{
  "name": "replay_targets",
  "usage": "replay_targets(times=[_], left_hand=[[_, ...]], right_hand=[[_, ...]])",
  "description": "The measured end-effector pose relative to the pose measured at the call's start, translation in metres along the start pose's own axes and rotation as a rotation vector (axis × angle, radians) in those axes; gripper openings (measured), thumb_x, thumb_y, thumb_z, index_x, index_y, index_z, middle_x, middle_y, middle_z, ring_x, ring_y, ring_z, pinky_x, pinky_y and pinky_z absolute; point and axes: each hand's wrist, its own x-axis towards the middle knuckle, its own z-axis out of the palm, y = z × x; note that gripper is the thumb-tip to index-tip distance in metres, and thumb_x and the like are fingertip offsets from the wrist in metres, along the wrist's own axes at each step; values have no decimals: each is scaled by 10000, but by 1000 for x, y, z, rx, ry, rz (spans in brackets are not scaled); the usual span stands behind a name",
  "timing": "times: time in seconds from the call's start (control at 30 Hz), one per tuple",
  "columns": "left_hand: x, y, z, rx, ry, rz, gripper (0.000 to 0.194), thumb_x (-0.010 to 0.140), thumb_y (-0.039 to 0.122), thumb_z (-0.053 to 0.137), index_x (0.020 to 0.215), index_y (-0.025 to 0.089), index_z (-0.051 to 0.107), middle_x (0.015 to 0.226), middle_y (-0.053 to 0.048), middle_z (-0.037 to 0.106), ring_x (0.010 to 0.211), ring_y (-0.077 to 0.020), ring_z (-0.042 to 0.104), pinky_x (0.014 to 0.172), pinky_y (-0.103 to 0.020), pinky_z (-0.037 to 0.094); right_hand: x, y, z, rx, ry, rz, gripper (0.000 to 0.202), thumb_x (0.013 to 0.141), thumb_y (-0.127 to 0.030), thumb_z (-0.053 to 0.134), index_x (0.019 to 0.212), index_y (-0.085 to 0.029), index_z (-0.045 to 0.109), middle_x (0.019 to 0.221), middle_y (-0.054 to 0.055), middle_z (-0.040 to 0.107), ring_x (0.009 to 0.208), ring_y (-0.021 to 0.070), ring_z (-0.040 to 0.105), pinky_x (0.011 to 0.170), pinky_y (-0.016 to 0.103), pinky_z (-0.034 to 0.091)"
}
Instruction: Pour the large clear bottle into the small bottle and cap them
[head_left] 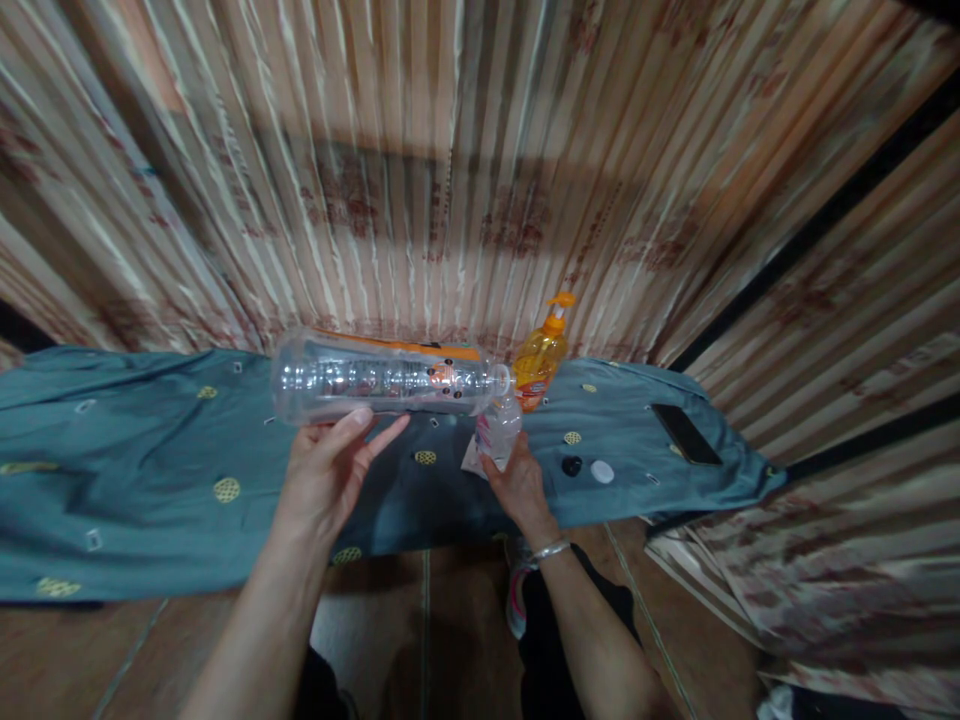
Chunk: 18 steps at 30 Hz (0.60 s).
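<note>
A large clear plastic bottle (375, 382) with an orange-edged label lies nearly level in the air. My left hand (326, 465) grips its underside, thumb against the wall and one finger stretched along it; the remaining fingers are partly hidden. The mouth of this bottle points right and meets the top of a smaller clear bottle (501, 425) with a pink print. Closed around the smaller bottle's lower part is my right hand (521, 485). Whether any liquid is in either bottle, I cannot tell. Something pale (472, 460) shows beside the smaller bottle's base.
Behind the smaller bottle stands a yellow pump bottle (540, 360). A black cap (571, 466) and a white disc-shaped cap (602, 471) lie right of my right hand. Farther right rests a dark phone (686, 434). The narrow table has a teal cloth (157, 450); striped curtains (420, 180) hang behind.
</note>
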Motion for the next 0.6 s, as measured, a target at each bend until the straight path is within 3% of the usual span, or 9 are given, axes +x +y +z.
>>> replay_targets(times=[0.6], left_hand=[[0, 1, 1, -12, 18, -14, 270, 507, 179, 930, 655, 185, 705, 668, 42, 692, 779, -155, 673, 899, -524, 627]], right_hand=[[0, -1, 1, 12, 9, -12, 592, 863, -334, 638, 1342, -47, 441, 1100, 232, 732, 1019, 315, 736, 817, 376, 574]])
